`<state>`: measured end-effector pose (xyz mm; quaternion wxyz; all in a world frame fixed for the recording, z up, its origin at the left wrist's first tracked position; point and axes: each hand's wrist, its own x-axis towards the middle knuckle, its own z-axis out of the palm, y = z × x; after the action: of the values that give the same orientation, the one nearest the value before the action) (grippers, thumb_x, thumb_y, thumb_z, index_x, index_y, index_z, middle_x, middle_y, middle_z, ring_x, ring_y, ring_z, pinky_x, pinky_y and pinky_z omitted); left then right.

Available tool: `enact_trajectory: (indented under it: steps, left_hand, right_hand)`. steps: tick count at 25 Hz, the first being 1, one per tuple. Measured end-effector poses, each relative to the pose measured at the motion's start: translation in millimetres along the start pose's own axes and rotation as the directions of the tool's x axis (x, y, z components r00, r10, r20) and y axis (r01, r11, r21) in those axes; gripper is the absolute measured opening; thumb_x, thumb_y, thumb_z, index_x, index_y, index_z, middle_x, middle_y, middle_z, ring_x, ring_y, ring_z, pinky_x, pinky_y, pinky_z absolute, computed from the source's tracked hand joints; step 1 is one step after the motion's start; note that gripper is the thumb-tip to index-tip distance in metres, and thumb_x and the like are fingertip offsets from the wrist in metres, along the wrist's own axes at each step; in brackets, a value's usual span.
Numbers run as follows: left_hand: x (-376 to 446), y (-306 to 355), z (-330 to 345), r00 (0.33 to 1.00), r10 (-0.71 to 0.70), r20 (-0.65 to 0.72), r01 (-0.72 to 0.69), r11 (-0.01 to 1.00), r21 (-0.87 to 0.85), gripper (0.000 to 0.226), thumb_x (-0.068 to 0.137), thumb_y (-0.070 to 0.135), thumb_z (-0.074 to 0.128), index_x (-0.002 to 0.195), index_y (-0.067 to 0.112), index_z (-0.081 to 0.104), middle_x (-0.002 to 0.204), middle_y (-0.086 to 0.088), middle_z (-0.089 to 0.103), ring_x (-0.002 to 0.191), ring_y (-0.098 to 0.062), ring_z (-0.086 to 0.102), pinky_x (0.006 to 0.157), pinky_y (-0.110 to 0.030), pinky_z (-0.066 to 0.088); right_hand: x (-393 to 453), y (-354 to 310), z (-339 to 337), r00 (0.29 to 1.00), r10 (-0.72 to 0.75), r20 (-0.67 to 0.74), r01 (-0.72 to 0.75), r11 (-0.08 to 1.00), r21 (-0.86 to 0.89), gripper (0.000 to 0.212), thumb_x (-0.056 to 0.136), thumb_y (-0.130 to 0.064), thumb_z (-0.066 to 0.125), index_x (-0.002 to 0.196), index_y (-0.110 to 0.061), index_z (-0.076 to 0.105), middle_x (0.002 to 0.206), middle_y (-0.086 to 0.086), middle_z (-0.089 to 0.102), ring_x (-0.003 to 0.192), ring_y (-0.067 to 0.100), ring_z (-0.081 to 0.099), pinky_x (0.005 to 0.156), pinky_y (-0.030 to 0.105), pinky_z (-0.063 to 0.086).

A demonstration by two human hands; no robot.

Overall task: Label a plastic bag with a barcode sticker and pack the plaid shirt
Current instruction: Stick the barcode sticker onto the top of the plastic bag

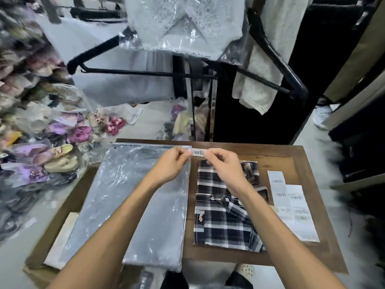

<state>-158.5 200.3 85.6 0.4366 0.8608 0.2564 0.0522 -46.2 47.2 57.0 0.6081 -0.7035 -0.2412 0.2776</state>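
White and printed with black bars, a barcode sticker (196, 152) was held above the far edge of the table, stretched level between two hands. Its left end was pinched by the curled fingers and thumb of the left hand (174, 163), and its right end was pinched in the same way by the right hand (224, 163), so that both hands were closed on the strip and neither palm was laid flat. Beneath the left hand and forearm a clear plastic bag (133, 205) was spread on the wooden table (308, 163), its sealed strip lying along the far edge and its near end hanging just over the table's front. Just beside the bag, under the right hand, the folded plaid shirt (220, 224) was laid, dark with white and pale checks, its buttoned placket turned up. To the right of the shirt, sheets of barcode labels (291, 205) were overlapped on the tabletop. Further out, bagged shoes (52, 155) were heaped on the floor at the left, and beyond the table black hangers (129, 71) were seen on a rack, with a white lace garment in plastic (183, 24) hung above them.
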Motion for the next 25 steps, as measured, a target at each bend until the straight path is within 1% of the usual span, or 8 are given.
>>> enact_trajectory:
  steps: [2, 5, 9, 13, 17, 19, 22, 25]
  left_hand:
    - [2.8, -12.4, -31.2, 0.999, 0.015, -0.033, -0.013, 0.999, 0.050, 0.044, 0.104, 0.024, 0.054, 0.071, -0.004, 0.052, 0.061, 0.000, 0.042, 0.051, -0.008, 0.035, 0.056, -0.026, 0.030]
    - [6.9, -41.0, -82.3, 0.997, -0.010, -0.081, 0.017, 0.997, 0.081, 0.032, 0.103, 0.029, 0.056, 0.075, 0.014, 0.057, 0.063, 0.012, 0.048, 0.056, -0.002, 0.045, 0.060, -0.024, 0.031]
    - [4.1, -72.5, -143.2, 0.994, -0.008, -0.110, -0.019, 0.971, -0.236, 0.018, 0.098, 0.034, 0.065, 0.089, 0.020, 0.072, 0.072, 0.013, 0.071, 0.071, -0.001, 0.062, 0.070, -0.022, 0.047]
    - [-11.9, -87.9, -196.0, 0.989, 0.036, -0.142, -0.085, 0.931, -0.354, 0.010, 0.096, 0.021, 0.069, 0.090, 0.016, 0.075, 0.064, 0.018, 0.071, 0.064, 0.007, 0.061, 0.064, -0.009, 0.045]
    - [-20.0, -107.1, -231.7, 0.983, 0.011, -0.183, -0.084, 0.915, -0.396, 0.012, 0.095, 0.023, 0.071, 0.084, 0.025, 0.075, 0.070, 0.011, 0.074, 0.071, -0.003, 0.065, 0.068, -0.021, 0.051]
    - [-22.7, -117.8, -244.7, 0.981, -0.007, -0.192, -0.074, 0.909, -0.411, 0.011, 0.095, 0.026, 0.070, 0.084, 0.025, 0.075, 0.079, 0.004, 0.075, 0.076, -0.009, 0.066, 0.071, -0.025, 0.051]
    - [-22.0, -136.0, -258.2, 0.979, -0.037, -0.202, -0.054, 0.903, -0.427, 0.010, 0.096, 0.025, 0.069, 0.088, 0.023, 0.074, 0.089, -0.005, 0.075, 0.080, -0.009, 0.067, 0.071, -0.021, 0.052]
    - [-12.1, -165.1, -256.5, 0.979, -0.106, -0.174, 0.020, 0.899, -0.438, 0.011, 0.097, 0.026, 0.068, 0.087, 0.024, 0.073, 0.092, -0.008, 0.075, 0.081, -0.010, 0.066, 0.071, -0.023, 0.052]
  right_hand:
    - [9.2, -16.8, 32.0, 0.997, -0.072, -0.022, 0.070, 0.996, -0.062, 0.014, 0.095, -0.027, 0.069, 0.094, -0.018, 0.079, 0.088, -0.008, 0.076, 0.081, 0.007, 0.068, 0.077, 0.025, 0.055]
    - [22.4, -37.4, 83.1, 0.991, -0.136, -0.011, 0.134, 0.983, -0.124, 0.013, 0.095, -0.027, 0.070, 0.093, -0.017, 0.078, 0.077, -0.018, 0.071, 0.072, -0.004, 0.061, 0.070, 0.017, 0.046]
    - [33.1, -60.2, 140.3, 0.985, -0.167, -0.049, 0.163, 0.984, -0.068, 0.015, 0.096, -0.026, 0.068, 0.099, -0.016, 0.078, 0.088, -0.008, 0.075, 0.079, 0.000, 0.064, 0.073, 0.017, 0.049]
    - [43.0, -81.0, 186.7, 0.988, -0.145, -0.046, 0.146, 0.989, 0.030, 0.016, 0.096, -0.022, 0.069, 0.103, -0.011, 0.078, 0.089, 0.002, 0.076, 0.079, 0.004, 0.064, 0.072, 0.023, 0.052]
    - [54.7, -93.9, 224.8, 0.991, -0.134, -0.021, 0.136, 0.986, 0.094, 0.015, 0.093, -0.018, 0.072, 0.103, -0.008, 0.078, 0.083, -0.001, 0.073, 0.071, 0.003, 0.060, 0.066, 0.020, 0.049]
    - [60.0, -95.5, 240.8, 0.993, -0.122, 0.001, 0.121, 0.986, 0.118, 0.013, 0.092, -0.020, 0.073, 0.100, -0.011, 0.079, 0.081, 0.000, 0.072, 0.073, 0.007, 0.061, 0.069, 0.024, 0.050]
    - [67.6, -93.6, 261.8, 0.996, -0.086, 0.029, 0.081, 0.987, 0.136, 0.012, 0.092, -0.021, 0.073, 0.098, -0.013, 0.079, 0.082, 0.002, 0.073, 0.080, 0.015, 0.064, 0.073, 0.030, 0.052]
    - [76.0, -81.4, 280.4, 0.999, -0.021, 0.036, 0.017, 0.994, 0.108, 0.011, 0.093, -0.020, 0.073, 0.098, -0.013, 0.079, 0.077, -0.005, 0.073, 0.073, 0.007, 0.059, 0.072, 0.028, 0.050]
